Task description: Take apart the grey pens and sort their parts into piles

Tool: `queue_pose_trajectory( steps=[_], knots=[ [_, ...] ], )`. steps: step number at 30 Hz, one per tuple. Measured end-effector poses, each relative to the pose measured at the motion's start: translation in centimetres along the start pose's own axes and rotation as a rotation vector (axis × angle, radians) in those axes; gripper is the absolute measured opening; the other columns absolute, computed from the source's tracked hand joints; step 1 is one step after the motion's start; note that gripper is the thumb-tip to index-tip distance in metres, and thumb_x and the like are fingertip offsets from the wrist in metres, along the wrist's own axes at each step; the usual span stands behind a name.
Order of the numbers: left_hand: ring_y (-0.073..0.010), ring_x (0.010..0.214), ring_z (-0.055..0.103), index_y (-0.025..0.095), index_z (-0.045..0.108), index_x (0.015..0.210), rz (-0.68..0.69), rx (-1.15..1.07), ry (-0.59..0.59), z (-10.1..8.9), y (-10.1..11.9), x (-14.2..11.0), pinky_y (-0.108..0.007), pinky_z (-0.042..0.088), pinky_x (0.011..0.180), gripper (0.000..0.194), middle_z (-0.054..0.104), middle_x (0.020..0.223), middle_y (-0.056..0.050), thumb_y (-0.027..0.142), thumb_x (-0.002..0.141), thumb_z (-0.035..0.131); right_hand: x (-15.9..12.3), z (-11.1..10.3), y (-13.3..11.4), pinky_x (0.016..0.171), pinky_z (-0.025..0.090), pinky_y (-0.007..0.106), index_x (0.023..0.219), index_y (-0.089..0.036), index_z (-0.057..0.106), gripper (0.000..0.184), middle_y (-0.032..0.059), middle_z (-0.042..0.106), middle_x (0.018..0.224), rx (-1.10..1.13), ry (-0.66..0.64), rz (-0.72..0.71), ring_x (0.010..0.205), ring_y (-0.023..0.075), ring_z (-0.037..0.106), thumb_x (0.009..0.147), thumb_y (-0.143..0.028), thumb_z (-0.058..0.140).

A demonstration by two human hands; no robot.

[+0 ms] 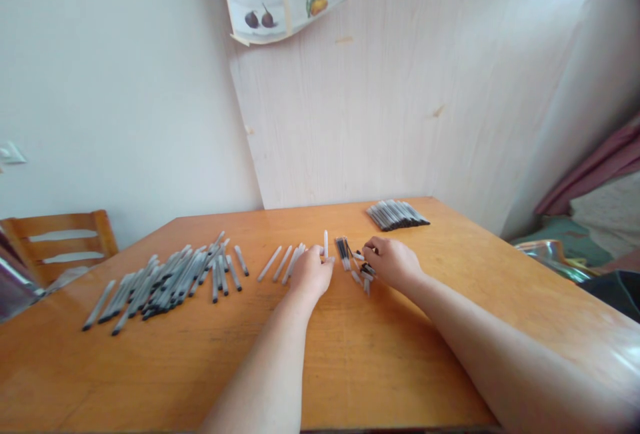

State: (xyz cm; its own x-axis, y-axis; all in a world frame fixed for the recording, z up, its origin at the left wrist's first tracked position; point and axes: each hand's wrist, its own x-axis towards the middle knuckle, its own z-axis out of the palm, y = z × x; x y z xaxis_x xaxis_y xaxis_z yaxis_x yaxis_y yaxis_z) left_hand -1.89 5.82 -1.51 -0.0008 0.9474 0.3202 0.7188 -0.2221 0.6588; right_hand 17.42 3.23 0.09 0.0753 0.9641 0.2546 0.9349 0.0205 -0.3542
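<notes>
My left hand (311, 273) is closed round a whitish pen barrel (326, 243), which points upward between thumb and fingers. Several similar pale pen barrels (270, 263) lie side by side just left of that hand, some partly covered by it. My right hand (395, 261) is bent down with its fingers together at a small heap of black and white pen caps (367, 269). What its fingertips pinch, if anything, is hidden. Between the hands lie several thin dark pen refills (343, 253) in a row.
A large loose pile of grey pens with dark ends (170, 281) spreads over the left of the wooden table (350, 367). A neat row of pens (397, 215) lies at the back right. Behind the table's left side stands a wooden chair (60, 229).
</notes>
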Motion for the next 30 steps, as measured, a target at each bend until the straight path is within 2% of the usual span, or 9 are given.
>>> queue_pose_trajectory(
  steps=[7, 10, 13, 17, 21, 25, 28, 30],
  knots=[
    [-0.0219, 0.075, 0.059, 0.021, 0.060, 0.074, -0.001, 0.127, -0.038, -0.1, -0.2, -0.3, -0.029, 0.037, 0.069, 0.010, 0.064, 0.075, -0.008, 0.030, 0.073, 0.065, 0.9, -0.3, 1.7, 0.060, 0.033, 0.026, 0.092, -0.026, 0.070, 0.032, 0.0044, 0.070, 0.090, 0.023, 0.008, 0.069, 0.082, 0.0192, 0.061, 0.087, -0.042, 0.042],
    [-0.0230, 0.080, 0.059, 0.021, 0.060, 0.080, 0.024, 0.179, -0.019, -0.1, -0.4, -0.2, -0.030, 0.039, 0.072, 0.013, 0.064, 0.079, -0.008, 0.028, 0.071, 0.067, 0.9, 0.0, 1.7, 0.068, 0.037, 0.027, 0.095, -0.026, 0.070, 0.032, 0.0050, 0.068, 0.100, 0.027, 0.019, -0.009, 0.090, 0.0194, 0.060, 0.088, -0.040, 0.042],
    [-0.0229, 0.084, 0.059, 0.020, 0.061, 0.088, 0.031, 0.227, -0.043, -0.1, -0.5, -0.1, -0.031, 0.040, 0.075, 0.019, 0.064, 0.084, -0.009, 0.027, 0.072, 0.067, 0.7, 0.2, 1.5, 0.084, 0.037, 0.032, 0.107, -0.025, 0.067, 0.038, 0.0070, 0.064, 0.113, 0.029, 0.003, -0.135, 0.106, 0.0231, 0.054, 0.087, -0.048, 0.045],
    [-0.0226, 0.089, 0.059, 0.020, 0.062, 0.089, 0.077, 0.328, -0.094, -0.2, -0.4, -0.1, -0.032, 0.041, 0.079, 0.015, 0.064, 0.091, -0.010, 0.028, 0.076, 0.063, 0.2, 0.6, 1.3, 0.098, 0.031, 0.043, 0.128, -0.022, 0.055, 0.066, 0.0124, 0.054, 0.132, -0.009, -0.090, -0.296, 0.122, 0.0291, 0.045, 0.080, -0.066, 0.047],
    [-0.0231, 0.092, 0.059, 0.020, 0.063, 0.091, 0.093, 0.364, -0.095, -0.1, -0.4, -0.3, -0.032, 0.042, 0.080, 0.014, 0.063, 0.097, -0.012, 0.027, 0.079, 0.059, 0.2, 1.3, 1.2, 0.109, 0.017, 0.050, 0.140, -0.016, 0.043, 0.085, 0.0170, 0.041, 0.144, -0.058, -0.170, -0.357, 0.136, 0.0327, 0.027, 0.076, -0.072, 0.047],
    [-0.0227, 0.096, 0.059, 0.021, 0.064, 0.096, 0.091, 0.370, -0.086, 0.0, -0.4, -0.5, -0.032, 0.042, 0.082, 0.018, 0.062, 0.104, -0.012, 0.028, 0.081, 0.057, 0.2, 1.7, 0.8, 0.110, 0.009, 0.055, 0.143, -0.018, 0.038, 0.088, 0.0163, 0.036, 0.148, -0.066, -0.241, -0.352, 0.140, 0.0337, 0.018, 0.075, -0.073, 0.047],
    [-0.0228, 0.095, 0.059, 0.020, 0.064, 0.097, 0.097, 0.375, -0.090, 0.0, -0.5, -0.5, -0.032, 0.042, 0.081, 0.019, 0.062, 0.106, -0.013, 0.028, 0.081, 0.056, 0.1, 1.5, 0.6, 0.110, 0.008, 0.055, 0.139, -0.019, 0.043, 0.083, 0.0160, 0.040, 0.145, -0.070, -0.255, -0.342, 0.139, 0.0334, 0.021, 0.075, -0.071, 0.049],
    [-0.0233, 0.095, 0.059, 0.020, 0.064, 0.097, 0.108, 0.375, -0.094, 0.0, -0.5, -0.4, -0.033, 0.042, 0.080, 0.020, 0.062, 0.106, -0.013, 0.028, 0.081, 0.056, 0.0, 1.2, 0.7, 0.109, 0.011, 0.054, 0.133, -0.020, 0.049, 0.076, 0.0154, 0.047, 0.138, -0.070, -0.234, -0.343, 0.135, 0.0326, 0.029, 0.076, -0.070, 0.050]
  ],
)
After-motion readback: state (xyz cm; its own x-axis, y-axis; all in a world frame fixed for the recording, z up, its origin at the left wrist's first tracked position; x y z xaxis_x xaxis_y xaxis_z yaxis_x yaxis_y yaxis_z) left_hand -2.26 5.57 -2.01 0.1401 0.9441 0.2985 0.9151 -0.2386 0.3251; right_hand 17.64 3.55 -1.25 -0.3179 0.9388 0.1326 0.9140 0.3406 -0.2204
